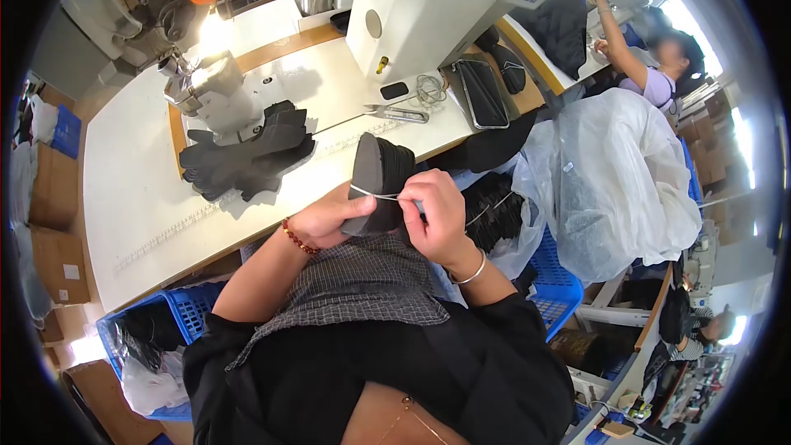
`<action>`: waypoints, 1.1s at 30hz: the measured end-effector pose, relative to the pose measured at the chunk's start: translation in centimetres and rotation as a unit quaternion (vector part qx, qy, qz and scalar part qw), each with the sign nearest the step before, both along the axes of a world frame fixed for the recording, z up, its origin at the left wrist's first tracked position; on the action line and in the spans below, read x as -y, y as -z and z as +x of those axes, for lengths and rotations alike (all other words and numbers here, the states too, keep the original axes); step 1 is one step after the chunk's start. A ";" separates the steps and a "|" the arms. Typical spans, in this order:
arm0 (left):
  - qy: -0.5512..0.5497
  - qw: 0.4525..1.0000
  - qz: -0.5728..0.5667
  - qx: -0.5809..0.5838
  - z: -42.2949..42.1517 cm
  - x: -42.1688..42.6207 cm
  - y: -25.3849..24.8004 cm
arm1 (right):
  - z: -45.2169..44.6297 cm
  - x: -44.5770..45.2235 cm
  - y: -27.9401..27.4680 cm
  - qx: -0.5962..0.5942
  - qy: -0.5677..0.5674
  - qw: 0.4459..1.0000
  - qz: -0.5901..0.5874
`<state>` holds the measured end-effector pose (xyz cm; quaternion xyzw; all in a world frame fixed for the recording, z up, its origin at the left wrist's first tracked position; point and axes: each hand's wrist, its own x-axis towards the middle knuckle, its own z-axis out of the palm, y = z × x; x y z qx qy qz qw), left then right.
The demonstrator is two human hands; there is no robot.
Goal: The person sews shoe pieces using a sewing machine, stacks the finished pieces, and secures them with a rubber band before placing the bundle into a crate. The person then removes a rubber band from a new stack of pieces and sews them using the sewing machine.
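In front of my lap I hold an upright stack of black fabric pieces. My left hand grips its left side, with the thumb lying across the front. A thin white cord runs around the stack. My right hand pinches the cord at the stack's right side, fingers closed. Some of the fingers behind the stack are hidden. On the sewing table, a loose pile of black cut pieces lies beside the sewing machine head.
Metal snips, a tangle of cord and a phone lie on the table. To my right, a blue basket stands below a big clear plastic bag. Another blue basket is at lower left. A co-worker sits at upper right.
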<state>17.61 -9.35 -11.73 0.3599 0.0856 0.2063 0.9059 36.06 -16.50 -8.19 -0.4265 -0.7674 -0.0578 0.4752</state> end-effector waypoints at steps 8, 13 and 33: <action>-0.013 0.974 0.126 -0.186 -3.1 -1.8 -2.0 | 2.2 -0.4 -3.0 -0.123 -0.173 0.897 -0.387; 0.107 0.909 0.319 -0.245 -3.4 -3.3 -4.8 | 1.8 -0.1 -3.9 -0.357 -0.207 0.796 -0.442; 0.130 0.665 0.615 -0.403 -2.8 -5.2 -11.3 | 11.6 -12.0 -1.2 -0.081 -0.020 0.944 -0.320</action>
